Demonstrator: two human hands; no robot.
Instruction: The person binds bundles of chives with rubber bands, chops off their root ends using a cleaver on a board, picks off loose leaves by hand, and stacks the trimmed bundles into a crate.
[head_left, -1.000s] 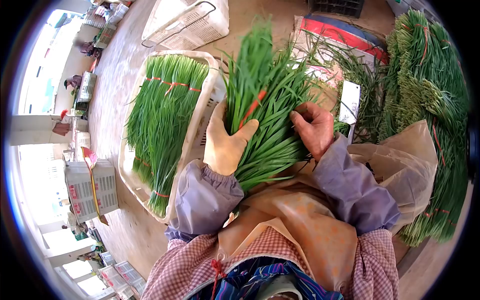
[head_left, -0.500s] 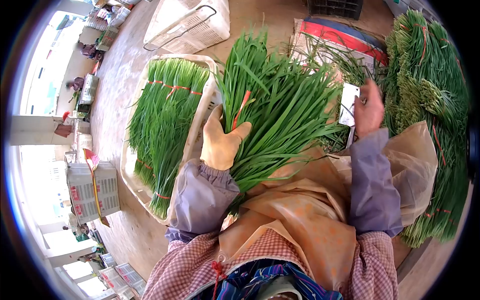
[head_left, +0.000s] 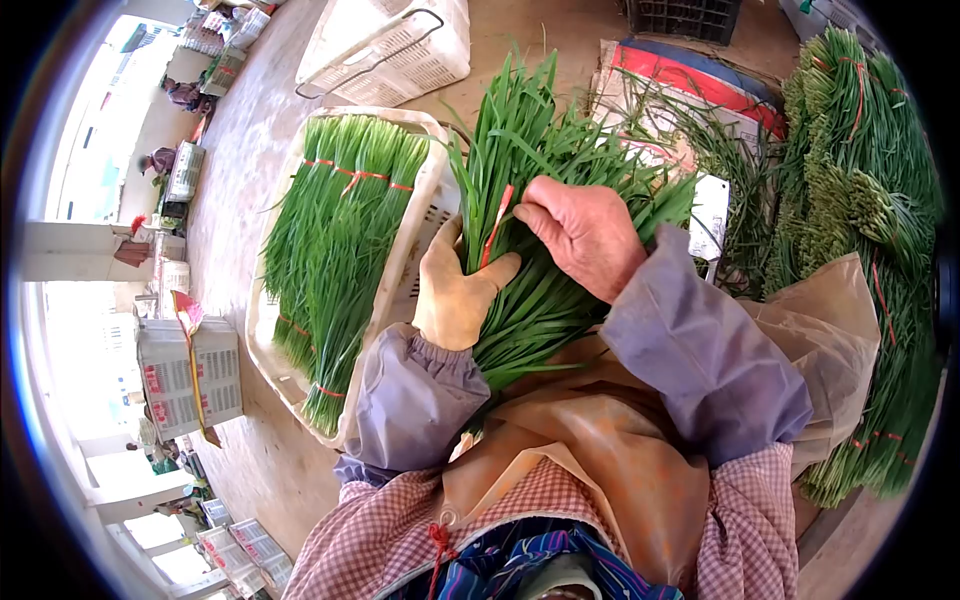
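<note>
My left hand point(head_left: 455, 295), in a tan glove, is closed round a bunch of garlic chives point(head_left: 545, 330), with the thumb over the leaves. A red tie strip point(head_left: 496, 228) runs along the bunch beside that thumb. My right hand point(head_left: 590, 240), bare, is over the leaves with fingers pinched, its fingertips right beside the strip's upper end. Whether anything is between those fingers is hidden. To the left, a white plastic crate point(head_left: 432, 170) holds tied bunches of chives point(head_left: 345, 230) with red bands.
A big pile of chives point(head_left: 850, 160) lies on the right. A white card point(head_left: 710, 215) stands near loose leaves point(head_left: 735, 150) and a red-and-white sack point(head_left: 690, 80). Another white crate point(head_left: 400, 50) and a black crate point(head_left: 685, 18) are at the far side. Brown plastic sheeting point(head_left: 560, 430) covers my lap.
My right hand has moved left from beside the white card to the red strip on the bunch, and its fingers are pinched. My left hand keeps its grip on the chives.
</note>
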